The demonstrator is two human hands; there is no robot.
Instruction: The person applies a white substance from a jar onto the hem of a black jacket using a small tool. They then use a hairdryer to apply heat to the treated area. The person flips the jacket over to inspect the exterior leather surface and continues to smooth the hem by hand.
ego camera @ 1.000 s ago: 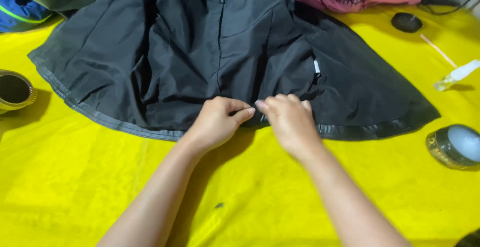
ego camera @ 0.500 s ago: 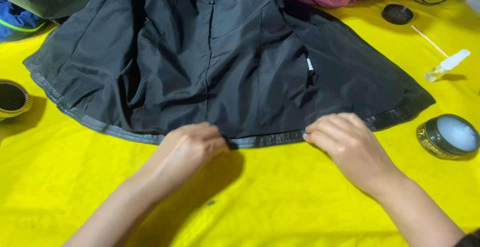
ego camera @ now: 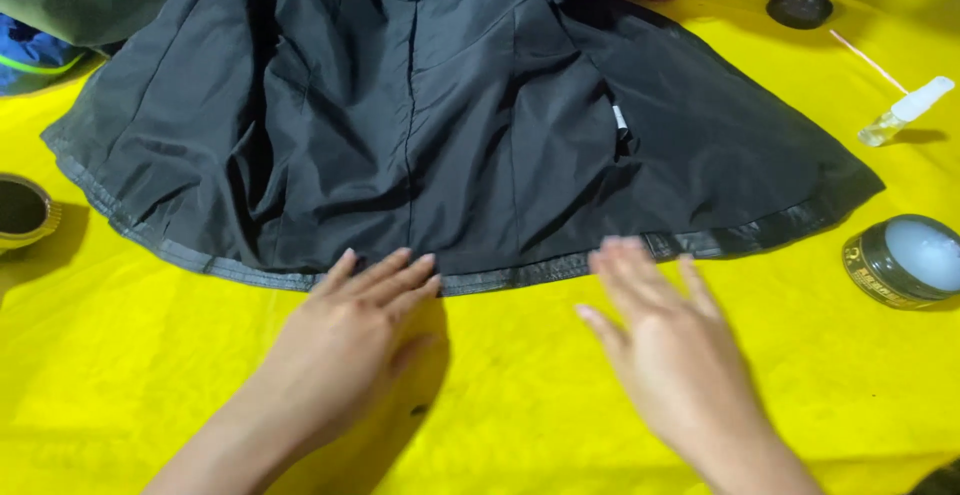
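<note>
Yellow table (ego camera: pixel 150 385) carries a black jacket (ego camera: pixel 430 135), hem running side to side just beyond both flat, spread hands; left hand (ego camera: pixel 350 355) touches it, right hand (ego camera: pixel 670 355) nearly.

Single head-worn view looked steeply down and forward from close above the yellow table cover (ego camera: pixel 150 375). Left hand (ego camera: pixel 345 340) and right hand (ego camera: pixel 670 355) entered from the bottom edge; black jacket (ego camera: pixel 450 125) filled the upper frame.
</note>
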